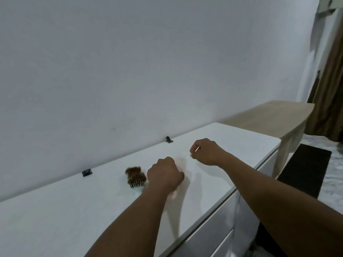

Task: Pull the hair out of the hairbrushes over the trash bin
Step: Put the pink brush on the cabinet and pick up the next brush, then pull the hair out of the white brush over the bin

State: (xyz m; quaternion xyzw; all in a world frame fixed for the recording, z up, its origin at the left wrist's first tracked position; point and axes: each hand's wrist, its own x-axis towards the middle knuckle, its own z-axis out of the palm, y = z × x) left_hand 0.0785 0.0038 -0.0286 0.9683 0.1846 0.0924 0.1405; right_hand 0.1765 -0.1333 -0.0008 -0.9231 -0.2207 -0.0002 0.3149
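Observation:
A pale pink hairbrush (181, 159) lies on the white dresser top (74, 210), and my left hand (165, 176) is closed around its middle. Its bristles show beyond my knuckles and its handle end pokes out below my wrist. Just left of that hand lies a second hairbrush (138, 186), light-coloured, with a thick clump of brown hair (135, 175) caught in its bristles. My right hand (207, 152) hovers to the right of the pink brush, fingers closed on a thin pale stick (197, 149). No trash bin is in view.
Two small black objects (86, 172) (168, 139) sit at the back against the white wall. The dresser's front edge and drawers run diagonally at the right. Beyond stand a wooden table (269, 117), a dark floor mat (304, 169) and a brown curtain (328, 93).

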